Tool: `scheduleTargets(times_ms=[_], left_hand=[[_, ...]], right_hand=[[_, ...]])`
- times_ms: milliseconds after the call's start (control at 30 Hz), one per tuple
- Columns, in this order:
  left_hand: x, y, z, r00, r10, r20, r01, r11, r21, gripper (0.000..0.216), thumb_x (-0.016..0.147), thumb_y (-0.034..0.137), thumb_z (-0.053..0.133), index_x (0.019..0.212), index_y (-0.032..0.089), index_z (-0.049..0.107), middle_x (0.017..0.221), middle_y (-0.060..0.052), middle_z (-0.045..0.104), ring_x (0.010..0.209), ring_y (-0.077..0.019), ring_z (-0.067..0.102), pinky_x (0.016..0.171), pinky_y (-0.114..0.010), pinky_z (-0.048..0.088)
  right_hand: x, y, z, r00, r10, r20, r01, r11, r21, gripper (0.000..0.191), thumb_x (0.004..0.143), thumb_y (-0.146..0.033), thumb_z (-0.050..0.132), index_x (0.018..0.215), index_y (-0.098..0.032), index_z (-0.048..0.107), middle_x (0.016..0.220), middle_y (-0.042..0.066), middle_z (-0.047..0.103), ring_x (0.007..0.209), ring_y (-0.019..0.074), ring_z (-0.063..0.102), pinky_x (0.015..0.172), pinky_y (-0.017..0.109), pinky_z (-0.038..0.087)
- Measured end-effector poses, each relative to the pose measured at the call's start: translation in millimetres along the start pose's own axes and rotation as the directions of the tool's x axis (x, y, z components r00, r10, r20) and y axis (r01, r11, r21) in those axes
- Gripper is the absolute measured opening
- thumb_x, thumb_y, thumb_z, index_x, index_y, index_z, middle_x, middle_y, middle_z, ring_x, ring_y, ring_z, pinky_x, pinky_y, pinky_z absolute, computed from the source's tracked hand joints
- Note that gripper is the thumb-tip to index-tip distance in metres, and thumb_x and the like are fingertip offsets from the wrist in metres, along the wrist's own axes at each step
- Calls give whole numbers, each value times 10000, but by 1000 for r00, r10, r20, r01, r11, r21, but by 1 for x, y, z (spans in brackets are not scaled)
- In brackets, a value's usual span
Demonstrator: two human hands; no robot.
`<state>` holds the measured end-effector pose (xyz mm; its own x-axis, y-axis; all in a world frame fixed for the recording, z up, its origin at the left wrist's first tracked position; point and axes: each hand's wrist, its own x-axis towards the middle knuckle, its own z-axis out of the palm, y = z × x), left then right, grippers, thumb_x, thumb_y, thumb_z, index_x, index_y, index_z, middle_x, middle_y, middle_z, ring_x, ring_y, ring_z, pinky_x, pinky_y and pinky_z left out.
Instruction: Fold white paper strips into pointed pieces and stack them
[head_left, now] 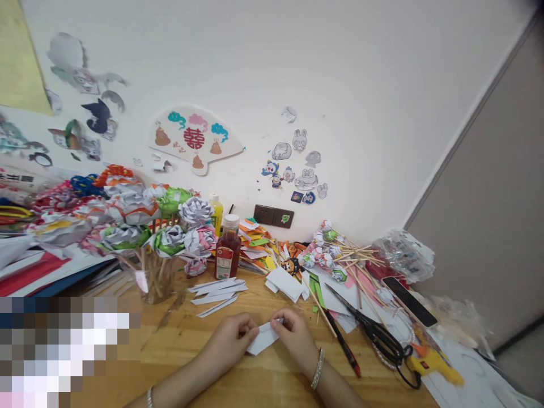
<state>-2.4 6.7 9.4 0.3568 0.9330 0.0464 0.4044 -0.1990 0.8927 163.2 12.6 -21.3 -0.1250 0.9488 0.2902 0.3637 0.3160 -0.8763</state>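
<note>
A small piece of white paper (264,338) is held between my two hands, low over the wooden table (178,340). My left hand (235,335) pinches its left end between thumb and fingers. At the upper right end, my right hand (293,334) grips the paper, fingers curled and thumb pressed on it. Just beyond my left hand lie several folded white paper strips (219,293). Past my right hand is a stack of white paper pieces (289,283).
Folded paper flowers (131,207) stand in a clear container (155,277) at left. A red-brown bottle (228,249) is behind the strips. Rightward lie a black pen (344,345), scissors (378,334), a yellow glue gun (440,365), a phone (410,301) and wooden sticks (357,258).
</note>
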Motion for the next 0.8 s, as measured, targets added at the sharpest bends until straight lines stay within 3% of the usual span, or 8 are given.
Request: scheduleTargets(times_ms=[200,600,800], left_hand=[[4,-9,1,999,-35,2,35,994,-107,230,666,369,453,592,153,476,510,54,438,480,-101,422,453,-195,327],[2,-8,2,1000,13,-6,-13,1000,-2,223,685,350,441,584,158,490,524,49,453,505,-104,425,475,-192,318],[2,-7,2,999,21,-24,-21,999,28,227,691,353,435,581,161,485,526,44,467,510,-110,437,483,-196,324]], right_hand=[[-1,0,0,1000,-28,-7,28,1000,-12,114,739,-215,467,734,-154,563,686,10,554,637,147,498,573,232,377],[-1,-2,0,997,-70,-37,66,993,-98,94,719,-164,462,649,-164,525,624,-11,499,599,133,461,549,218,352],[-1,-3,-1,999,-41,-27,41,999,-27,138,746,-211,438,651,-162,525,618,-7,501,609,140,472,554,223,365]])
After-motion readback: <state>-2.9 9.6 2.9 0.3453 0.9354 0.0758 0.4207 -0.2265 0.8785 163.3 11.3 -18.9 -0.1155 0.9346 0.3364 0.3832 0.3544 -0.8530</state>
